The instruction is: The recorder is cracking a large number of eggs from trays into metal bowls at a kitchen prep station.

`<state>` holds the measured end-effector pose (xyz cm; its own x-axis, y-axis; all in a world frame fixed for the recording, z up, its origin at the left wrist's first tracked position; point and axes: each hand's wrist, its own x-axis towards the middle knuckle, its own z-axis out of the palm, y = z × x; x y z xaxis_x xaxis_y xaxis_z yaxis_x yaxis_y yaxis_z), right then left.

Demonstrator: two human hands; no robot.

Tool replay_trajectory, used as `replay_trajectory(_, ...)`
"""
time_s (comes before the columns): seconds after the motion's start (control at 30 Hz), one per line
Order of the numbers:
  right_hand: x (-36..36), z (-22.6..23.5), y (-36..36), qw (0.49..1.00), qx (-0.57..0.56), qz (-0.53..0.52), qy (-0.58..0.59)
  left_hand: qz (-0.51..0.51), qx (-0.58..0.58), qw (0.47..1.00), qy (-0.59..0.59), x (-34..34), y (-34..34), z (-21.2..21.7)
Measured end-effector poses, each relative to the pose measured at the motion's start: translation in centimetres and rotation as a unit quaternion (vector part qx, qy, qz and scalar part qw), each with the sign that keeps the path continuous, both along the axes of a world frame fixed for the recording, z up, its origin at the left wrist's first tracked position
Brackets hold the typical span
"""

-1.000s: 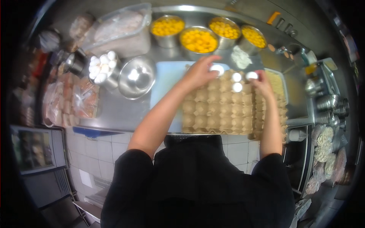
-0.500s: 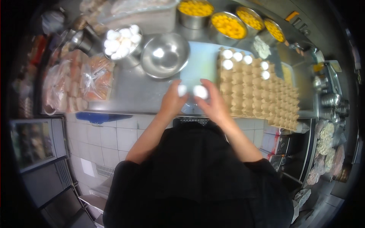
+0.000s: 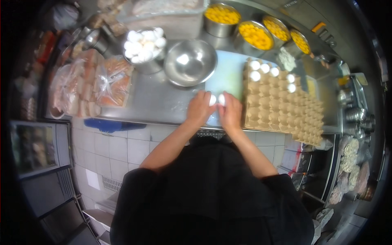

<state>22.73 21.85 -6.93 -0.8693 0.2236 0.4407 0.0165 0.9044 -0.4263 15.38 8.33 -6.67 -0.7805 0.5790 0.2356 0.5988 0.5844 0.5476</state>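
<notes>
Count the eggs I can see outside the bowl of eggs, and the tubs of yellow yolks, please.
Eggs in the left hand: 1
Eggs in the right hand: 1
Eggs left in the cardboard tray: 6
Round metal tubs of yolks: 4, the first at
Total: 12

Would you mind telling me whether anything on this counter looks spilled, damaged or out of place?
Nothing stands out. Each of the hands holds a whole egg; the tray lies flat and the bowl sits upright.

A kitchen worker in a loose black short-sleeved top, forearms bare, left hand point(image 3: 199, 109) and right hand point(image 3: 231, 112) ungloved.
</notes>
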Motion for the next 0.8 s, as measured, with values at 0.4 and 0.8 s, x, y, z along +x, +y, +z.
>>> replay_trajectory(0.4,-12.6,10.3,-0.8,0.871,-0.452,0.097,-0.166,-0.012,0.433,0.633,-0.641,-10.9,-2.8,5.8)
replay_trajectory(0.8,-16.2,9.7,0.7,0.980,-0.068,0.147,-0.118,-0.010,0.364,0.752,-0.549,-14.1,-2.3,5.7)
